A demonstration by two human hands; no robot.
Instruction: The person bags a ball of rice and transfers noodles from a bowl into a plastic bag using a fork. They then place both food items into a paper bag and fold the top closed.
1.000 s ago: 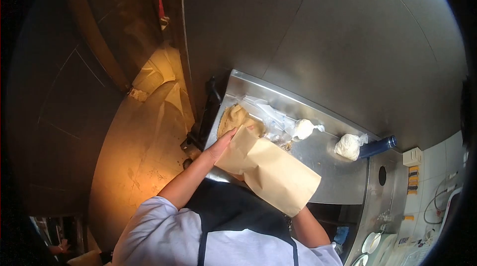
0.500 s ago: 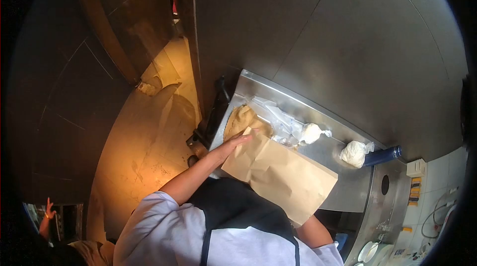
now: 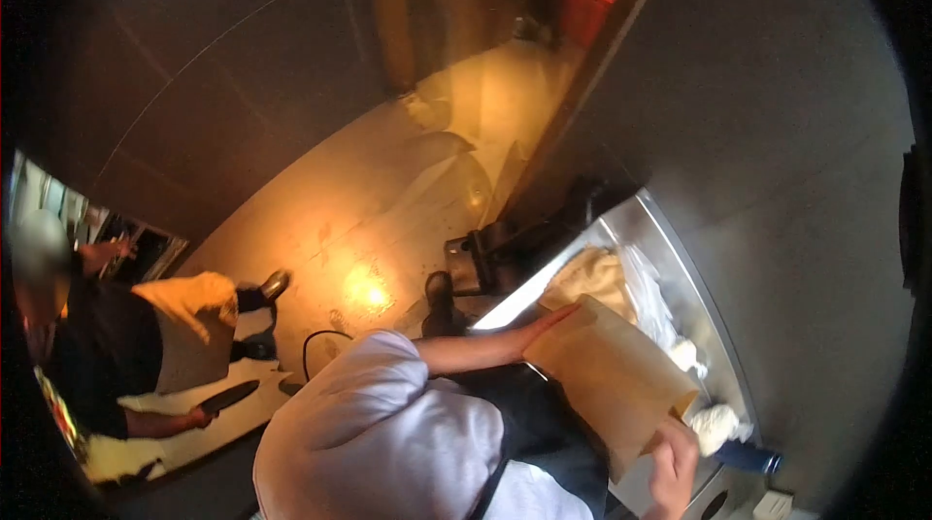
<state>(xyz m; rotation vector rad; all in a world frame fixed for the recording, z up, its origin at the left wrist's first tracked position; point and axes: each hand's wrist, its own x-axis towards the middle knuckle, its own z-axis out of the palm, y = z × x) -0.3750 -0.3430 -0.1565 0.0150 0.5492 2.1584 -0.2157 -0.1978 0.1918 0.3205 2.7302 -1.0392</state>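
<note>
A brown paper bag (image 3: 612, 374) spans between my two hands in front of my black apron. At its upper left end, my left hand (image 3: 546, 328) holds the edge, fingers lying along it and thumb side partly hidden. My right hand (image 3: 677, 452) is curled round the lower right corner, its knuckles showing. Just beyond the bag, a crumpled tan cloth or sack (image 3: 592, 277) and clear plastic wrapping (image 3: 649, 301) lie on the steel counter (image 3: 636, 224). A tied plastic bag with white contents (image 3: 715, 428) sits near my right hand.
A dark blue cylinder (image 3: 752, 457) lies beside the white bag. To the left, a co-worker holds a dark-bladed knife (image 3: 233, 394) over a pale work surface (image 3: 199, 442). A dark wall (image 3: 806, 229) rises behind the counter, and wet floor (image 3: 369, 277) shines at left.
My view has swung left, bringing the co-worker with the knife into sight. The paper bag is bent more, and my right hand, mostly hidden before, now shows at its corner.
</note>
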